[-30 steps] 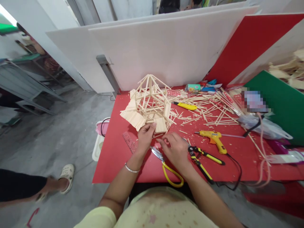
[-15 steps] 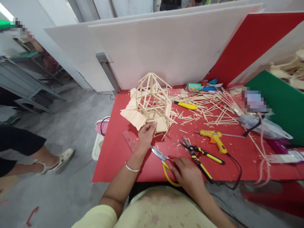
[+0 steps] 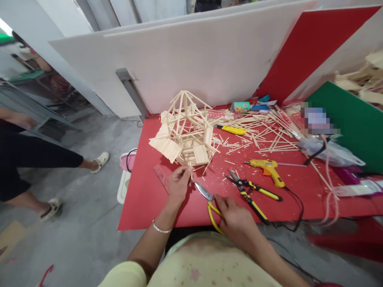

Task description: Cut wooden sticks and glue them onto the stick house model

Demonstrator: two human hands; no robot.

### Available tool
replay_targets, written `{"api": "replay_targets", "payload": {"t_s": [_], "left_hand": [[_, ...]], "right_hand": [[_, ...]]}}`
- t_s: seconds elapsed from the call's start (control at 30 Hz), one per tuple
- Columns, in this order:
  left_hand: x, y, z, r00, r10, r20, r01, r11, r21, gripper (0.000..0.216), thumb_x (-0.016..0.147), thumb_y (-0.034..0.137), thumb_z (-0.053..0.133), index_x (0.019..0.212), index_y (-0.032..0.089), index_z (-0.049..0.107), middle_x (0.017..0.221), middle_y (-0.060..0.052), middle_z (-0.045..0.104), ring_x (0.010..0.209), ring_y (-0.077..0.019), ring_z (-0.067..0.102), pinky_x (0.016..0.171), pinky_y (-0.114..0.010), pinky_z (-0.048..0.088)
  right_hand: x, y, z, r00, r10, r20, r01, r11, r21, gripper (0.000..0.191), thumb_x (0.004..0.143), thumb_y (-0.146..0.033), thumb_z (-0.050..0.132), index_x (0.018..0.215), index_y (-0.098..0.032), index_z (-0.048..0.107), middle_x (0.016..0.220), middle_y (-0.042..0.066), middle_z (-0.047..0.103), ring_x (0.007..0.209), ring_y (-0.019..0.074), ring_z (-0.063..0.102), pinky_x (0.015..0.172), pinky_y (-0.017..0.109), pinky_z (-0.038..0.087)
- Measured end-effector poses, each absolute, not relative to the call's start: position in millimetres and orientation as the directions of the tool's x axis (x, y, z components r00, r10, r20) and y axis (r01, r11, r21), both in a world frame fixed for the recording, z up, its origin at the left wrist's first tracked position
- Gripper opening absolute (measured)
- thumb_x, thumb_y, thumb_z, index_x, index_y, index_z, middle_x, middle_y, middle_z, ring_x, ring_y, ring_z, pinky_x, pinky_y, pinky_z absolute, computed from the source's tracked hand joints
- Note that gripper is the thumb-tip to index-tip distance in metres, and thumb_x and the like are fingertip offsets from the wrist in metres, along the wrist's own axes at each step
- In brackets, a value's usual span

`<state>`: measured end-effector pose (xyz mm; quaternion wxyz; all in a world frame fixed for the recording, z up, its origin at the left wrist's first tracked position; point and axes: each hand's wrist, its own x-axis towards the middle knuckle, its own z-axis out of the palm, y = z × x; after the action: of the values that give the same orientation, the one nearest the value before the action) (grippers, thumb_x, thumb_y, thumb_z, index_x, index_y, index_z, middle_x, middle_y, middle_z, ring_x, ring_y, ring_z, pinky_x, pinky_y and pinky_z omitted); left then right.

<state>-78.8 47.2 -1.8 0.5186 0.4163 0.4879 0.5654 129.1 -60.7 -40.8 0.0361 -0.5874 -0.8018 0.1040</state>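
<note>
Two hands work at the near edge of the red table (image 3: pixel 140 207). The right hand (image 3: pixel 236 218) is closed around the yellow loop handles of the scissors (image 3: pixel 208 198), which lie low over the tabletop. Their long axis runs diagonally: handles toward the person, the short silver blades pointing away and to the left, at the left hand (image 3: pixel 178 184). The blades lie together, their tip just beside that hand's fingers. The left hand pinches a short thin stick (image 3: pixel 191 172) between thumb and forefinger, held roughly upright just in front of the pale stick model (image 3: pixel 185 131). Yellow-and-black cutters (image 3: pixel 249 192) lie just right of the scissors.
</note>
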Motion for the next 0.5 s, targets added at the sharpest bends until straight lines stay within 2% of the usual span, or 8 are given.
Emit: {"api": "replay_targets", "payload": {"t_s": [0.07,0.17,0.27,0.4,0.5], "left_hand": [[-82.6,35.3,-1.3,-0.069,0.997,-0.032,-0.169,0.02,0.985,0.029,0.086,0.044,0.072,0.096,0.017,0.07,0.061,0.002,0.062,0.047,-0.008,0.052,0.047,-0.02,0.044],[-85.9,22.5,1.8,0.022,0.999,-0.044,-0.17,0.047,0.984,0.029,0.089,0.042,0.069,0.105,0.018,0.068,0.066,0.002,0.063,0.053,-0.0091,0.056,0.051,-0.02,0.047],[-84.9,16.3,1.7,0.1,0.995,-0.032,-0.178,0.049,0.983,0.027,0.092,0.042,0.065,0.106,0.019,0.064,0.072,0.001,0.062,0.058,-0.0096,0.058,0.051,-0.02,0.047],[-75.8,12.7,-2.3,0.247,0.969,-0.008,-0.107,0.036,0.994,0.024,0.096,0.041,0.06,0.101,0.018,0.062,0.074,0.0,0.06,0.061,-0.0103,0.057,0.054,-0.021,0.047],[-67.5,10.4,-4.6,0.317,0.947,0.046,-0.064,-0.027,0.998,0.023,0.096,0.04,0.059,0.095,0.018,0.063,0.077,-0.001,0.06,0.063,-0.0105,0.055,0.057,-0.021,0.047]], "right_hand": [[140.1,-62.8,-44.8,-0.289,0.956,-0.052,0.927,0.266,-0.263,0.071,0.077,-0.017,0.057,0.147,-0.021,0.05,0.107,0.012,0.073,0.091,0.0245,0.069,0.075,0.029,0.053],[156.9,-65.6,-41.5,-0.219,0.975,-0.045,0.923,0.192,-0.334,0.062,0.085,-0.034,0.059,0.146,-0.024,0.051,0.112,0.011,0.074,0.097,0.0258,0.07,0.08,0.033,0.054],[164.4,-66.7,-24.4,-0.122,0.992,-0.01,0.901,0.107,-0.421,0.066,0.082,-0.047,0.067,0.142,-0.023,0.053,0.116,0.012,0.072,0.102,0.0285,0.069,0.084,0.037,0.054],[158.3,-62.6,4.1,-0.046,0.997,0.065,0.794,0.076,-0.603,0.053,0.081,-0.044,0.068,0.128,-0.02,0.058,0.108,0.012,0.071,0.095,0.0276,0.068,0.082,0.038,0.055],[152.1,-57.1,11.4,-0.081,0.992,0.102,0.734,0.128,-0.667,0.045,0.083,-0.041,0.068,0.123,-0.022,0.06,0.106,0.01,0.069,0.094,0.0258,0.066,0.083,0.037,0.054]]}}
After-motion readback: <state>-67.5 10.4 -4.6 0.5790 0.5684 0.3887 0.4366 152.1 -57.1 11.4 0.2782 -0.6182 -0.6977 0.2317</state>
